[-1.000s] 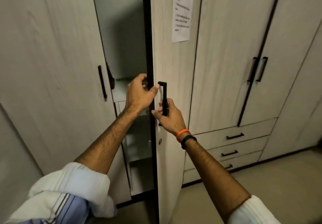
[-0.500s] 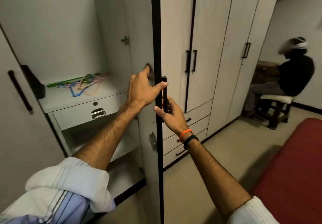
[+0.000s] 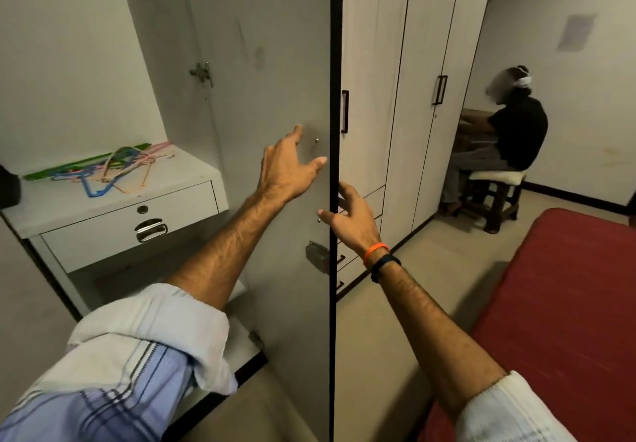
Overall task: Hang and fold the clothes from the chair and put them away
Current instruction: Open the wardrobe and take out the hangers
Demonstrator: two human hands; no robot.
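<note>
Dim, even indoor lighting. Soft shadows lie beneath the shelf inside the wardrobe. Wide-angle distortion bends lines toward the frame edges. The seated person right of the shelf is blurred.

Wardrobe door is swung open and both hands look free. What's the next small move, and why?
Probably reach the left hand to the hangers on the shelf above the drawer and pick one. The door stands wide open, both the left and right hand hold nothing, and hanging needs a hanger first.
</note>
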